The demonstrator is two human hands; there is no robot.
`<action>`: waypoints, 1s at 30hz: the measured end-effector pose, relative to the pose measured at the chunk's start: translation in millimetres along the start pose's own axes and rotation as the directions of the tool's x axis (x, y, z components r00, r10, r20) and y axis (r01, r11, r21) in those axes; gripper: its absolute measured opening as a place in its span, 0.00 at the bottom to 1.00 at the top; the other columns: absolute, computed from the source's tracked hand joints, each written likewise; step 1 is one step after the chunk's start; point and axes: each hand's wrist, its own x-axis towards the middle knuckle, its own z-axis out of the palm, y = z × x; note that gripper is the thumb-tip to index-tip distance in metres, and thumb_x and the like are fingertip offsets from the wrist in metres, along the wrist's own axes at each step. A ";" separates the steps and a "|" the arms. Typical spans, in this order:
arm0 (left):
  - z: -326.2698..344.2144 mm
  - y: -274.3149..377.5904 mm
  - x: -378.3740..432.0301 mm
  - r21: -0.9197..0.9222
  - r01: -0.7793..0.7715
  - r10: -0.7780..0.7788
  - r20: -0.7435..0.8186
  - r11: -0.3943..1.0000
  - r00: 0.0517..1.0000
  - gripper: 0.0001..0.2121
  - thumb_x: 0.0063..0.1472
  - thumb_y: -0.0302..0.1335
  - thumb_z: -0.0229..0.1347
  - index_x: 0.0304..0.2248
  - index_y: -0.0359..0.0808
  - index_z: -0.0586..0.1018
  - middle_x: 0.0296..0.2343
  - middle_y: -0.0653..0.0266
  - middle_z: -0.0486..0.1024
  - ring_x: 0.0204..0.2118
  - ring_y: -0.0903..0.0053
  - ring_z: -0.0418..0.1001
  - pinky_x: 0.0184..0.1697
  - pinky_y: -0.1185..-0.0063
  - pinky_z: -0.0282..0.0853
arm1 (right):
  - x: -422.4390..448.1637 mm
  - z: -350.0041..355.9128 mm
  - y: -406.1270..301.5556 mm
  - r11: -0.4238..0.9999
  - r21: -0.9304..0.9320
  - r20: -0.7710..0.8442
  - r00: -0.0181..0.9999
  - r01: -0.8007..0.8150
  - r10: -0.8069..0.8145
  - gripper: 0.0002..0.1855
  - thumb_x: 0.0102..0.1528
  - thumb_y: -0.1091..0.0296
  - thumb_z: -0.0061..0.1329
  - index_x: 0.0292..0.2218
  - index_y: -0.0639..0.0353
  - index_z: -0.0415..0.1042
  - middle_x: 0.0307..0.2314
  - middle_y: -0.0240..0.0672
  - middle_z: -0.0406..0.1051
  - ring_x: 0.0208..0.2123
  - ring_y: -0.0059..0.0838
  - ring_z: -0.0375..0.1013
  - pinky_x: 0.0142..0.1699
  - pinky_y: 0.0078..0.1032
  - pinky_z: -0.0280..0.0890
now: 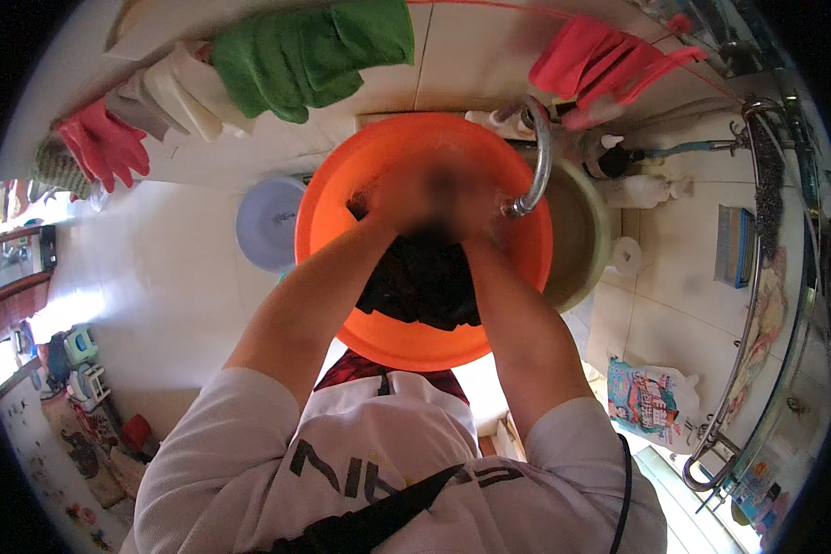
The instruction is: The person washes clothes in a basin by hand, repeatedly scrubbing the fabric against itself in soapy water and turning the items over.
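Note:
A large orange plastic basin (422,346) stands before me with a wet-looking black cloth (422,284) bunched in it. Both my forearms reach into the basin. My left hand (403,190) and my right hand (478,201) are close together over the cloth, with dark fabric between and below them. They appear to grip it, though a blur hides the fingers. A curved metal faucet (541,152) arches over the basin's right side, its mouth near my right hand. Whether water runs from it is hard to see.
A greenish basin (595,235) sits partly under the orange one, and a pale blue basin (266,225) stands to the left. Green cloth (311,59), red gloves (104,142) and red cloth (595,59) hang along the wall. Bottles (637,190) and a printed plastic bag (651,401) are at right.

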 end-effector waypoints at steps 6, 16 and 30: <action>-11.1 81.7 -38.2 -0.411 -0.087 0.012 -0.182 0.907 0.983 0.23 0.72 0.44 0.55 0.54 0.35 0.86 0.49 0.44 0.85 0.50 0.48 0.84 0.59 0.58 0.77 | 4.2 3.0 36.3 -0.175 0.877 0.458 0.889 -0.448 0.016 0.39 0.70 0.41 0.52 0.72 0.54 0.64 0.67 0.56 0.65 0.67 0.63 0.66 0.67 0.62 0.65; -19.6 25.3 -50.0 0.378 -0.085 0.167 -0.191 0.922 0.967 0.24 0.74 0.48 0.54 0.63 0.47 0.76 0.64 0.50 0.66 0.68 0.49 0.62 0.63 0.38 0.59 | -76.9 -79.9 45.3 0.950 0.287 0.148 0.986 -0.121 0.081 0.38 0.70 0.42 0.53 0.70 0.58 0.67 0.67 0.59 0.65 0.69 0.62 0.65 0.67 0.54 0.66; 65.1 9.8 -23.9 0.459 -0.109 0.214 -0.182 0.882 0.960 0.27 0.74 0.40 0.53 0.69 0.48 0.69 0.69 0.51 0.58 0.71 0.49 0.52 0.64 0.40 0.53 | -29.1 26.1 32.7 0.948 -0.155 0.097 0.959 0.280 -0.267 0.37 0.70 0.47 0.51 0.73 0.45 0.57 0.71 0.58 0.54 0.71 0.67 0.57 0.68 0.72 0.57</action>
